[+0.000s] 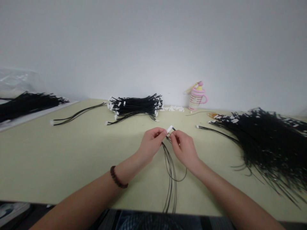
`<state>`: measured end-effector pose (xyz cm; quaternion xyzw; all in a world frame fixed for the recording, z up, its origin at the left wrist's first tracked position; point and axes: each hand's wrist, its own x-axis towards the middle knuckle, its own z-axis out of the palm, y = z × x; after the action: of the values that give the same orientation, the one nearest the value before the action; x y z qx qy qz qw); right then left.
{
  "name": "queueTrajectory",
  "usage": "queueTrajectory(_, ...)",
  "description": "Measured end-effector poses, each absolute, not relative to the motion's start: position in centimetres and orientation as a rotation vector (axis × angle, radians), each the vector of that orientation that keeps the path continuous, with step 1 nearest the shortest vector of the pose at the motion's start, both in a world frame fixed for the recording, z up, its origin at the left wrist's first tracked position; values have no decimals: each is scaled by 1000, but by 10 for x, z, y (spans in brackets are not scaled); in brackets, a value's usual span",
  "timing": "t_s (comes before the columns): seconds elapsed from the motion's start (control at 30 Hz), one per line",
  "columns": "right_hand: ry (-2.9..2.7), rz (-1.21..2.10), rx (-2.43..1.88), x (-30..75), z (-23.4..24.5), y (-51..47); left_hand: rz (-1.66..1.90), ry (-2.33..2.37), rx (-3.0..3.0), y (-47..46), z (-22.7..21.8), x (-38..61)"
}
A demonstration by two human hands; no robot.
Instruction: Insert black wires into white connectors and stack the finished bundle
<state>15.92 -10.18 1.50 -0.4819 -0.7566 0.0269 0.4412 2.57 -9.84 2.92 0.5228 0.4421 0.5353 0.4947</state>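
Over the middle of the table, my left hand [153, 140] pinches a small white connector [170, 129] between thumb and fingers. Close beside it on the right, my right hand [183, 145] is closed on a thin black wire at the connector. Several thin black wires [170, 172] hang from my hands down to the table's front edge. One of them loops out to the right below my right hand. The exact spot where wire meets connector is partly covered by my fingertips.
A bundle of black cables [136, 106] with white connectors lies behind my hands, near loose white connectors [176, 109] and a pink-and-white cup [197, 97]. A large black wire pile [271, 143] covers the right side. More black cables [28, 103] lie far left; a separate cable [79, 114] is nearer.
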Motion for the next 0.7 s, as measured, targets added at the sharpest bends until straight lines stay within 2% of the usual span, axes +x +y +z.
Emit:
queueTrajectory(0.5,-1877,112,-1182,164,10,-93,1301,1133,1366,-92,25,27)
queueTrajectory(0.7,-1931,503,-1154,179,7,-73,1449,1067,1065,-73,31,12)
